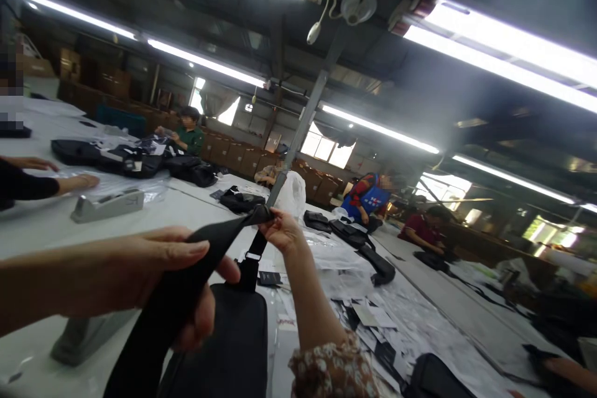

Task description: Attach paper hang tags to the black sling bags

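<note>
A wide black strap (pixel 186 280) runs slantwise between my two hands above the table. Near its lower stretch my left hand (pixel 153 267) grips it, thumb on top and fingers curled beneath. Further out, my right hand (pixel 283 231) pinches the folded upper end of the strap between thumb and fingers. Below the strap lies a flat black bag (pixel 237 336), partly covered by my left hand and the strap. A pale buckle (pixel 253 256) sits on the strap part joined to the bag's top.
Grey tape dispensers (pixel 109 204) stand at the left. Paper tags (pixel 373 317) and clear plastic sheets (pixel 420 298) spread over the table at the right, with another black bag (pixel 433 376) near the front edge. Co-workers sit around, one in a blue vest (pixel 368 199). A co-worker's hand (pixel 79 183) is at left.
</note>
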`<state>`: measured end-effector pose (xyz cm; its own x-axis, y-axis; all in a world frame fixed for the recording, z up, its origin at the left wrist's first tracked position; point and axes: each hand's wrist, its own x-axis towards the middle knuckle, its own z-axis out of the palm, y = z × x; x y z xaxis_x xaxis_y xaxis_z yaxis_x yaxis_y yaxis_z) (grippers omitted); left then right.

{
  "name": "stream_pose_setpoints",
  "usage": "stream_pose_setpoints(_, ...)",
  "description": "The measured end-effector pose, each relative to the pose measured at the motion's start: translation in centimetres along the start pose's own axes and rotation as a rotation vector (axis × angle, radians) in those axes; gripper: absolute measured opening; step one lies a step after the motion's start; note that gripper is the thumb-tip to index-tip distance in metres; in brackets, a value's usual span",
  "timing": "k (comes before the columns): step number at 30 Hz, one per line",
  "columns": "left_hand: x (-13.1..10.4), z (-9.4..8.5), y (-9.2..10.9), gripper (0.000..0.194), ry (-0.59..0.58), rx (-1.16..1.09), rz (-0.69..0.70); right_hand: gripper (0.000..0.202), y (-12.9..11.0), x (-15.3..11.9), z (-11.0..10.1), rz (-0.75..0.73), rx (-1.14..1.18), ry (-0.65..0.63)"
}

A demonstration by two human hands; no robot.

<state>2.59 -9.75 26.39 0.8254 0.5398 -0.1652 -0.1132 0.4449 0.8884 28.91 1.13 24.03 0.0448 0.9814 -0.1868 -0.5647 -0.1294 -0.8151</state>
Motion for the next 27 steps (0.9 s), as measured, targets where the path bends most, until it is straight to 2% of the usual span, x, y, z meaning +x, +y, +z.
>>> stream_pose_setpoints(2,2.2,-2.8,-1.3,0.041,0.051,0.04,-0.066,0.018,-2.9,-0.5,1.1,-0.035,-0.058,-0.04)
stream_pose_setpoints(4,4.9,-5.5,-1.6,0.038,0.241,0.088,0.03,0.018,-4.8,-1.2,2.1,-0.051,-0.126,-0.069)
stream_pose_setpoints(5,6.2,-6.5,-1.2,0.038,0.324,0.104,0.098,0.019,-5.5,-1.6,2.6,-0.057,-0.159,-0.079)
stream_pose_setpoints(7,8.7,-7.5,0.3,0.034,0.381,0.103,0.185,0.02,-6.3,-2.0,3.5,-0.076,-0.22,-0.094)
stream_pose_setpoints(9,10.7,-7.2,2.4,0.033,0.354,0.114,0.249,0.021,-6.8,-2.1,4.4,-0.104,-0.272,-0.103)
stream_pose_setpoints(12,13.1,-5.2,4.8,0.036,0.228,0.201,0.344,0.024,-7.3,-1.9,5.2,-0.114,-0.336,-0.11)
stream_pose_setpoints(16,15.4,-2.8,4.8,0.037,-0.016,0.286,0.331,0.022,-7.5,-1.3,4.8,-0.071,-0.369,-0.099)
stream_pose_setpoints(19,15.4,-1.9,4.3,0.032,-0.23,0.258,0.198,0.023,-7.7,-0.5,3.7,-0.085,-0.339,-0.069)
stream_pose_setpoints(21,14.9,-1.4,5.0,0.028,-0.334,0.204,0.189,0.025,-7.8,-0.2,3.0,-0.101,-0.308,-0.056)
stream_pose_setpoints(25,14.7,-0.5,8.4,0.021,-0.322,0.062,0.361,0.041,-7.3,-0.7,2.8,-0.066,-0.267,-0.102)
stream_pose_setpoints(27,15.2,-0.4,9.6,0.019,-0.282,0.05,0.37,0.048,-6.5,-1.4,3.2,-0.038,-0.235,-0.165)
